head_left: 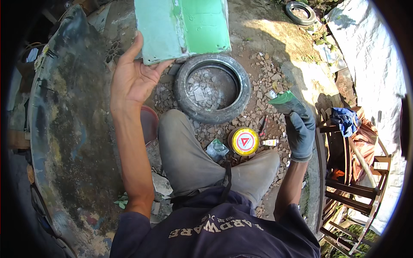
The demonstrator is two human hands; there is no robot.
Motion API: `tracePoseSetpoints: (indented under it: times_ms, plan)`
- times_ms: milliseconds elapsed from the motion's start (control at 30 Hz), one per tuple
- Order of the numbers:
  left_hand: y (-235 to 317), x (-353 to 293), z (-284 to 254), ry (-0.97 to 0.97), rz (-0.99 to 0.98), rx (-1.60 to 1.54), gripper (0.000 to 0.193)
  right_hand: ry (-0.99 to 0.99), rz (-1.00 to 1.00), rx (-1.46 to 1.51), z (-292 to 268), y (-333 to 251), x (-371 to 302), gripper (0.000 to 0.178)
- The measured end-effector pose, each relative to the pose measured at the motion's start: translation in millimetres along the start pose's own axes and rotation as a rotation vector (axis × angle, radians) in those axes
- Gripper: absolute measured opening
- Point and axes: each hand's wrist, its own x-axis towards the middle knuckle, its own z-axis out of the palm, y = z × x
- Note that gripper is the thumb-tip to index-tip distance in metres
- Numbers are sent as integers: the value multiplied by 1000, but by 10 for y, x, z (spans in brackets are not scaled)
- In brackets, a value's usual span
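Observation:
My bare left hand [138, 77] grips the lower left corner of a flat green panel [206, 28], thumb at its side edge and the other fingers partly hidden behind it. The panel is pale green on the left and brighter green on the right, with a rough strip between. It is raised and runs out of the top of the view. In a grey glove, my right hand [300, 133] is closed round a flat, dark spreader [293, 106] with green paste on its end. The spreader is apart from the panel.
A worn tyre [184, 103] lies on broken rubble before my knees. Between my legs are a round tin with a yellow rim [244, 142], a crumpled plastic bag [217, 149] and a small tube [269, 142]. A wooden frame [350, 195] stands at the right.

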Motion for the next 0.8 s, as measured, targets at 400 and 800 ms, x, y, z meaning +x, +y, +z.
tracePoseSetpoints:
  times_ms: [400, 800]
  plan:
    - [-75, -69, -65, 7, 15, -27, 49, -448, -416, -764, 1849, -1075, 1887, 32]
    - [-63, -56, -17, -20, 7, -36, 54, -628, -1187, -1755, 2118, -845, 1921, 64]
